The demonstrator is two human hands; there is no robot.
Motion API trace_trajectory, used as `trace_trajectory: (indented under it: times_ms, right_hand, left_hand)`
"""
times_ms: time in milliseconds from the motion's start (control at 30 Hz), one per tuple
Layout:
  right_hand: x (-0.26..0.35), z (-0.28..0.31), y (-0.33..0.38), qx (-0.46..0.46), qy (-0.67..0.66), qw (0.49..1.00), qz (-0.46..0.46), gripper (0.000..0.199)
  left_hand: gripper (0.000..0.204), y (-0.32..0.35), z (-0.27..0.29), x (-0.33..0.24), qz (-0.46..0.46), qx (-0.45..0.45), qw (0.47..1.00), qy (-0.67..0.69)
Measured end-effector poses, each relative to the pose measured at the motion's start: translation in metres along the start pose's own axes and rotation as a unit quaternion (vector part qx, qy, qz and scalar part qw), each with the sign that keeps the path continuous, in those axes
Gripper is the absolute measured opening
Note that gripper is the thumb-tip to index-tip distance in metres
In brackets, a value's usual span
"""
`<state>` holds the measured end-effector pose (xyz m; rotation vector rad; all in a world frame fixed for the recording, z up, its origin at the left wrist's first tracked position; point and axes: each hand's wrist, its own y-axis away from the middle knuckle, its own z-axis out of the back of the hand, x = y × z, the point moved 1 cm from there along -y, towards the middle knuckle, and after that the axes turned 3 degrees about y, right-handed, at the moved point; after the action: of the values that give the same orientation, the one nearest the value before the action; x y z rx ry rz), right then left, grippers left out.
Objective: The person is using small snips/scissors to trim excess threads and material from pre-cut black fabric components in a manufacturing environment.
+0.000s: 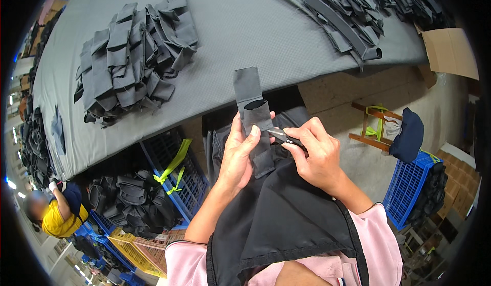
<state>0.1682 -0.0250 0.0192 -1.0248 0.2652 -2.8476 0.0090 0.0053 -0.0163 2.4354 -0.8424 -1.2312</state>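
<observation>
Pinching the dark grey fabric strip point(257, 115) between thumb and fingers, the left grip point(236, 155) holds it roughly upright in front of the black apron point(286, 214), just beyond the table's near edge. The strip has a folded loop near its middle, and its upper end stands free above the fingers. The right grip point(321, 155) is closed around small black-handled snips point(290, 140), their blades pointing left at the strip's right edge; whether they touch the cloth cannot be told.

Beyond the hands stretches a table point(230, 40) covered in grey sheeting. On its left part lies a heap of similar grey pieces point(123, 56), overlapping in rows; at the far right, more grey strips point(342, 20) are piled loosely, near an open cardboard box point(450, 53).

Farther right, a wooden stool with a dark blue cover point(407, 135) stands near a blue crate point(409, 189). Lower left, black pouches point(135, 199) fill a spot beside another blue crate point(176, 168) tied with yellow-green ribbon point(175, 162), and a co-worker in yellow point(60, 219) is beyond.
</observation>
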Motion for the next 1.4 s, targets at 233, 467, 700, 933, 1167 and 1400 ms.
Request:
trace_trajectory:
  times_ms: [233,467,700,933,1167,1400]
  right_hand:
    - [0.0,-0.003,-0.003,0.032,0.025,0.999,0.015,0.024]
    - [0.002,-0.006,-0.004,0.009,0.035,0.999,0.022,0.023]
    - [-0.019,-0.017,0.001,0.01,-0.248,0.959,-0.135,0.022]
    - [-0.004,-0.008,-0.005,0.015,-0.041,0.998,-0.04,0.022]
    - [-0.006,-0.008,-0.003,-0.016,0.016,0.999,0.031,0.026]
    - [-0.03,0.009,0.012,0.023,-0.303,0.933,-0.194,0.026]
  left_hand:
    - [0.044,0.002,-0.004,0.0,-0.002,-0.005,1.0,0.004]
    - [0.038,-0.002,-0.004,0.0,-0.003,-0.005,1.0,0.012]
    - [0.039,-0.006,-0.003,0.003,0.007,-0.02,0.999,0.028]
    - [0.042,-0.005,-0.004,0.004,-0.013,-0.018,1.0,0.009]
    - [0.034,-0.006,-0.007,0.0,-0.01,-0.012,1.0,0.002]
    - [0.039,-0.005,0.002,-0.001,-0.001,0.043,0.999,0.0]
